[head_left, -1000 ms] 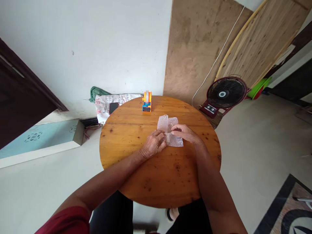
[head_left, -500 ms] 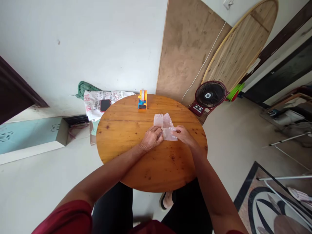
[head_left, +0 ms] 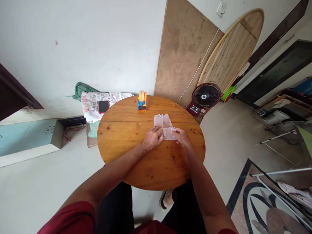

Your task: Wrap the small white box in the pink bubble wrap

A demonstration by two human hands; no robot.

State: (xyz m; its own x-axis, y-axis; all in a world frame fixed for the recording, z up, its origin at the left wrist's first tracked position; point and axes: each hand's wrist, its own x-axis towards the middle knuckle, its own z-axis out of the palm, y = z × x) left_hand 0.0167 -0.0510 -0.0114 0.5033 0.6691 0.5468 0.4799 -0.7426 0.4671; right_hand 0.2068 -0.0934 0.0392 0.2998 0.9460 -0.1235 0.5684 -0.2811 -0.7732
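Bubble wrap (head_left: 167, 123), clear, flat on the round wooden table (head_left: 165, 165), right of center and toward the far half. Pieces or folds overlap, edges uneven; can't tell if one sheet or several. Left hand (head_left: 153, 136) sits on its near-left edge, palm down, fingers curled and close together; can't tell if they pinch the film or only press it. Right hand (head_left: 182, 136) is at the right edge, thumb and index narrow, tips touching the film; a firm grip can't be confirmed. Wrap lies between the two hands.

Orange and blue tape dispenser (head_left: 142, 104) stands near the far rim, left of the wrap, apart from both hands. Both forearms reach over the near part of the table; red sleeve (head_left: 73, 216) at lower left.

Beyond the table: white printed sack (head_left: 114, 97) at far left with a dark phone-like object (head_left: 103, 106) on it, green bag (head_left: 84, 91) beside. Pale blue box-like unit (head_left: 26, 138) on the floor farther left. Brown board (head_left: 181, 48) against the wall, white cord (head_left: 202, 61) across it. Dark red fan (head_left: 204, 97) at far right, oval-looking wooden panel (head_left: 231, 48) leaning behind.
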